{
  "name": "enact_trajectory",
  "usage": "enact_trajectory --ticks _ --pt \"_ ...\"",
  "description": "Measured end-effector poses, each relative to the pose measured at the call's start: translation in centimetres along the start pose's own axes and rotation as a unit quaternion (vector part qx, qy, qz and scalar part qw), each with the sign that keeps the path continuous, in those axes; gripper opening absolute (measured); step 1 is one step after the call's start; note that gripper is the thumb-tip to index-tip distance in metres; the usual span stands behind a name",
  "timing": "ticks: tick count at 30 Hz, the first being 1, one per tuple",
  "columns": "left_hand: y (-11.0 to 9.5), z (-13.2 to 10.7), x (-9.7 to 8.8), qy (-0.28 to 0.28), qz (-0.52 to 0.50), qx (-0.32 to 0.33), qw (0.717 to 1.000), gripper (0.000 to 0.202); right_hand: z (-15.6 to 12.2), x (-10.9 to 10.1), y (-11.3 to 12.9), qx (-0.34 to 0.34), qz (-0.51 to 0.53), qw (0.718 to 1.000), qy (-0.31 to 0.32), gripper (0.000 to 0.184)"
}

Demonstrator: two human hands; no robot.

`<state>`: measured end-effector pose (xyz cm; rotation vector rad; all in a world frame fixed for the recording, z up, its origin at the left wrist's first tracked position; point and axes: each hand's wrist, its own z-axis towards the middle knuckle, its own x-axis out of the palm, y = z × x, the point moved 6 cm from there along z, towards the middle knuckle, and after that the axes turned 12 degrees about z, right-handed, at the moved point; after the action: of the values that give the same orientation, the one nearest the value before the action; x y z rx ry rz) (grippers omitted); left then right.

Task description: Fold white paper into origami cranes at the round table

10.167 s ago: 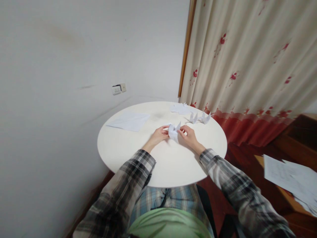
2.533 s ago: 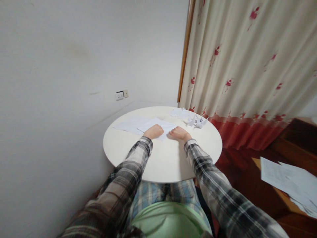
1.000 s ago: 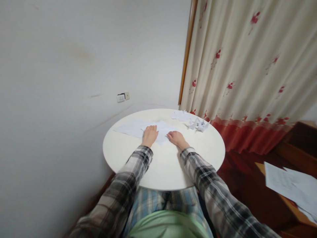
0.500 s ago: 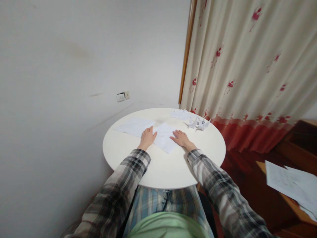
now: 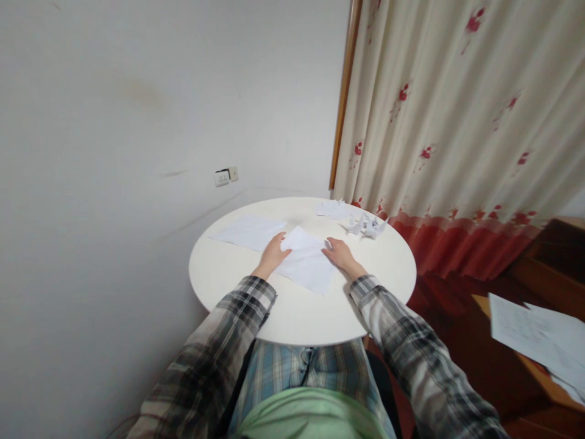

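A white sheet of paper (image 5: 307, 261) lies on the round white table, its corners pointing away from me and toward me. My left hand (image 5: 273, 255) holds its left side, thumb on top and fingers bent around the edge. On the right side, my right hand (image 5: 342, 256) has its fingers curled at the paper's edge, gripping it; the fingertips are partly hidden. Another flat paper (image 5: 249, 231) rests beyond my left hand. Several folded white paper pieces (image 5: 367, 225) stand past my right hand.
More white paper (image 5: 333, 209) lies near the far rim of the round table (image 5: 292, 323). A wall with a socket (image 5: 222, 178) borders the left, and a flowered curtain (image 5: 439, 122) hangs at the right. Written sheets (image 5: 534, 332) rest on wooden furniture at lower right.
The sheet between my hands has turned and now reaches closer to me, showing a larger area. My hands have gone from lying flat on it to curled at its sides.
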<state>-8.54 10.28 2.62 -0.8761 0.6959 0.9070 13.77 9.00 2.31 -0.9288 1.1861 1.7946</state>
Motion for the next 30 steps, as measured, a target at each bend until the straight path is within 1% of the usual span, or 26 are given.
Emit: enact_trajectory --ticks 3,6,8,10,13,19,24,30 --pt "0.4 0.0 -0.3 -0.011 -0.023 -0.040 0.999 0.057 0.1 0.0 -0.3 0.011 -0.004 1.000 0.005 0.052" --pt "0.5 -0.2 -0.3 0.006 -0.018 -0.070 0.997 0.051 0.2 -0.1 -0.3 -0.004 -0.002 1.000 0.005 0.044" --pt "0.3 -0.2 -0.3 0.020 -0.010 -0.067 0.997 0.046 0.2 0.0 -0.3 -0.012 0.006 1.000 0.004 0.036" --pt "-0.1 -0.2 -0.3 0.038 0.004 -0.046 0.998 0.045 0.3 0.0 -0.4 -0.014 0.019 1.000 0.001 0.035" --pt "-0.5 -0.2 -0.3 0.044 0.018 -0.030 0.998 0.042 0.3 0.0 -0.5 -0.019 0.026 0.999 0.004 0.035" --pt "-0.6 -0.2 -0.4 0.057 0.033 -0.039 0.997 0.040 0.2 -0.2 -0.5 -0.021 0.027 0.999 0.007 0.035" --pt "-0.8 -0.3 -0.5 0.058 0.036 -0.037 0.997 0.040 0.1 -0.2 -0.6 -0.007 0.036 0.999 0.007 0.035" --pt "-0.5 -0.2 -0.2 0.058 0.030 -0.031 0.997 0.039 0.1 -0.1 -0.5 -0.010 0.042 0.999 0.006 0.035"
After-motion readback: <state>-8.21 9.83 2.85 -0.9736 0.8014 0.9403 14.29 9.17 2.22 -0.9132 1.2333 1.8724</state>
